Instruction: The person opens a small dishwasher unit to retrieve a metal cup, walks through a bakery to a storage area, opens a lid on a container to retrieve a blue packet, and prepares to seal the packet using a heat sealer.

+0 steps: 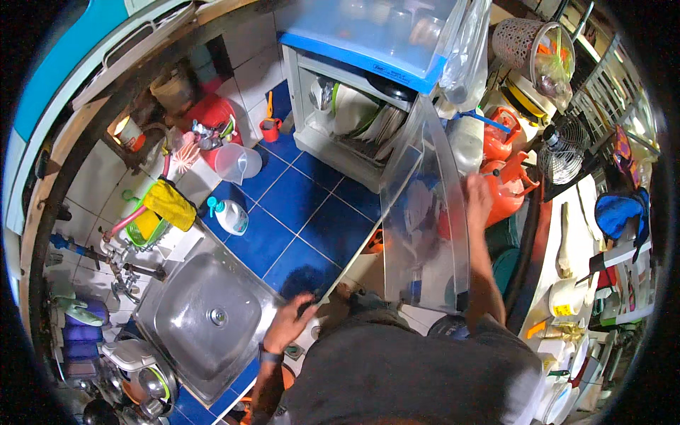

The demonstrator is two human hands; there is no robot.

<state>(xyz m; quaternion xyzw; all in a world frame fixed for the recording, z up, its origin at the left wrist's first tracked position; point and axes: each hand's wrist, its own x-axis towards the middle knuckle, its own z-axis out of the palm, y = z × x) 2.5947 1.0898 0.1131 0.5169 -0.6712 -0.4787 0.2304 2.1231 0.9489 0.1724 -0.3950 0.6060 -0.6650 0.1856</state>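
Note:
My left hand (289, 324) is open beside the front edge of the blue-tiled counter (283, 244), just right of the steel sink (212, 312). Its fingers are slightly spread and hold nothing. Over on the right, my right hand (479, 201) is closed, its fingers curled. It is right at the edge of a clear cabinet door (425, 234), which stands swung out; whether the fingers grip that edge is hidden. Orange gas cylinders (506, 195) are just beyond this hand. The open white cabinet (340, 152) shows stacked plates (375, 124) on a rack.
A white bottle with a teal pump (229, 217), a clear jug (237, 163) and a red cup (270, 129) stand on the counter. A yellow cloth (170, 204) hangs by the tap (131, 273). To the right are a wire-guard fan (564, 152) and a perforated basket (520, 46).

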